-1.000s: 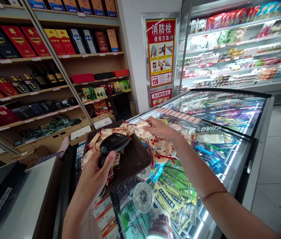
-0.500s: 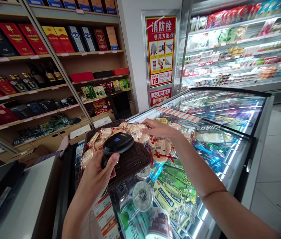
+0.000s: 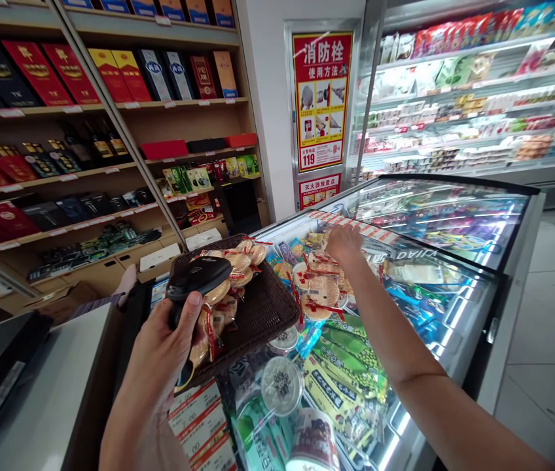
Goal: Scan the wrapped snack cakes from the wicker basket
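My left hand (image 3: 162, 333) is wrapped round the handle of a black handheld barcode scanner (image 3: 201, 275), held above a dark brown woven basket (image 3: 268, 311). Inside the basket, mostly on its left and far sides, lie clear packets of round crackers (image 3: 241, 261) with red edging. My right hand (image 3: 343, 243) is curled over a pile of similar cracker packets (image 3: 321, 288) on the freezer's glass top, right of the basket. Its fingertips are turned away, so whatever they hold is hidden.
The chest freezer (image 3: 498, 288) shows ice-cream packs and tubs (image 3: 311, 438) under its glass. A white counter (image 3: 71, 386) with a black device (image 3: 2, 379) stands at left. Shelves of boxes (image 3: 66, 72) line the left wall; a lit fridge (image 3: 474, 124) stands behind right.
My right hand has moved right, from a cracker packet over the basket to the pile on the glass. My left hand has shifted left and tilted the scanner, uncovering more of the basket.
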A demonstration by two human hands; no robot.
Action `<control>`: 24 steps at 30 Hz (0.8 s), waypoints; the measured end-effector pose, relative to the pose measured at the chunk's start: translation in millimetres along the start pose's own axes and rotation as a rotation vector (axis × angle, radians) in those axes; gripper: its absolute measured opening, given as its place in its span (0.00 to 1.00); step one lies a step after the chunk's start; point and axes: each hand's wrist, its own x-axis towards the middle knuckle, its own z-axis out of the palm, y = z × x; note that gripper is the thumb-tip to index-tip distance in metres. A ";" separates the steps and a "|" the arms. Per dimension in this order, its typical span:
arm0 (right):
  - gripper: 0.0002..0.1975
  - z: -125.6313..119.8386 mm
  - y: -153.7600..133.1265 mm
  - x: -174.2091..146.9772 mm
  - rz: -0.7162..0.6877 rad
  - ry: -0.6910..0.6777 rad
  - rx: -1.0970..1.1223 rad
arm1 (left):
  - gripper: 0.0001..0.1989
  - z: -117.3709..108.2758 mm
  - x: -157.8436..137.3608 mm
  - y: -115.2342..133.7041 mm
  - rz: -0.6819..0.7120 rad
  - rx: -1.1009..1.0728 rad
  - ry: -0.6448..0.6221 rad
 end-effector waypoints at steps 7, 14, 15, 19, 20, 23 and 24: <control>0.13 25.2 -64.7 -43.1 -0.340 -0.110 0.128 | 0.27 -4.5 1.6 -3.2 -0.029 -0.021 -0.008; 0.16 62.6 -107.5 -85.1 -0.347 -0.800 0.986 | 0.28 0.4 -2.7 4.4 0.029 -0.028 -0.011; 0.15 67.5 -108.7 -86.8 -0.304 -0.806 1.026 | 0.28 0.6 -3.4 5.5 0.035 -0.019 -0.016; 0.14 78.8 -103.0 -77.2 -0.157 -0.696 1.041 | 0.27 0.3 -4.8 7.5 0.048 -0.010 -0.034; 0.14 79.3 -99.6 -71.5 -0.153 -0.627 1.011 | 0.27 0.3 -4.8 7.6 0.051 -0.013 -0.037; 0.09 75.6 -88.0 -51.5 -0.172 -0.361 0.927 | 0.27 0.9 -4.2 7.1 0.075 -0.016 -0.036; 0.08 72.9 -84.3 -45.1 -0.167 -0.274 0.912 | 0.27 1.2 -3.9 6.8 0.084 -0.011 -0.035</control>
